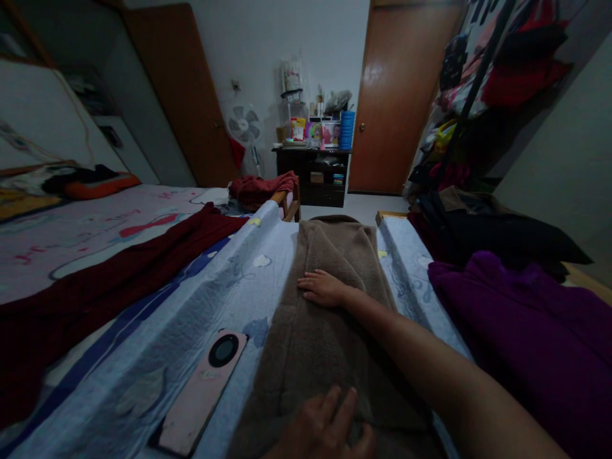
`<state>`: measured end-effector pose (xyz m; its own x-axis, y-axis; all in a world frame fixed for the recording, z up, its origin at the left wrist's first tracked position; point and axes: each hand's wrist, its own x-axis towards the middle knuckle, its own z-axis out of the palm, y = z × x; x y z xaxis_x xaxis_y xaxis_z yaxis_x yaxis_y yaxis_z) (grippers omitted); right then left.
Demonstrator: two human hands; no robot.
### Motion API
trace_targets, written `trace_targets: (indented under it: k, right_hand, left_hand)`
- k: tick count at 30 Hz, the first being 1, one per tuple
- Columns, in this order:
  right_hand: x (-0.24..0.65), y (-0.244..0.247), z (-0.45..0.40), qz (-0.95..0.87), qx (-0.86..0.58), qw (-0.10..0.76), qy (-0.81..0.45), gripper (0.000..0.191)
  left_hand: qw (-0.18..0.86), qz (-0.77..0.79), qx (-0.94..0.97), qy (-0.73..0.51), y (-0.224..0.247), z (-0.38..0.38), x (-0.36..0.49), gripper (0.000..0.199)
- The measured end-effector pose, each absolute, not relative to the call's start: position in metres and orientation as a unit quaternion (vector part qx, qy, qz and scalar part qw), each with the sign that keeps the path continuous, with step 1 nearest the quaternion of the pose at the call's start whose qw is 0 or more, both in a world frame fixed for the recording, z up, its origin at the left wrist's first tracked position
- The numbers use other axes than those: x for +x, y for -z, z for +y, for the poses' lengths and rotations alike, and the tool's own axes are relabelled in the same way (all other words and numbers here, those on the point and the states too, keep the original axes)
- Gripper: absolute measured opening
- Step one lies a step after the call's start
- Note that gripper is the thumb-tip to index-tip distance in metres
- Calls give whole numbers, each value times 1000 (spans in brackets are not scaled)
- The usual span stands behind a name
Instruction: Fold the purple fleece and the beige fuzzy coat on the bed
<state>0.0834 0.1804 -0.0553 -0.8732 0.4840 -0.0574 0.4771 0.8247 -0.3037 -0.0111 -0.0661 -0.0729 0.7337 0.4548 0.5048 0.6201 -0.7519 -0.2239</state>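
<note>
A brown fleecy garment, folded into a long strip, lies on a pale blue sheet. My right hand rests flat on its upper left part, fingers stretched toward the left edge. Closer to me, my left hand is over the near part of the same garment, its fingers extended and thumb apart; the frame's bottom edge cuts off part of this hand. To the left, a pink phone with a round black camera ring lies face down on the sheet.
A folded purple garment and dark clothes are on the right. Along the left runs dark red cloth beside a pink patterned bed. Further back stand a fan, a black cabinet and a brown door.
</note>
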Motion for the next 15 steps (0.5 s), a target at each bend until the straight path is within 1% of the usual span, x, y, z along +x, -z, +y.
trace_targets:
  k: [3,6,10,13,15]
  right_hand:
    - [82,58,180,-954,-252,27,-162,45]
    - [93,57,176,-940,-264,54,-209,50]
    - [127,48,169,-898,-286,99,-321,52]
    - [161,42,164,-851,-324,127,-393,48]
    - [181,40,161,-825,-352,147,-417,43]
  left_hand:
    - [198,-300,-909,213,72,-66,-11,26]
    - [181,-304,-914,196,61,-65,-12,25]
    - [123,-308,-934,134,35,-62,-15,23]
    - [74,-309,-944,89,17,-59,-18,23]
    - [36,-307,-948,74,7,-56,-20,26]
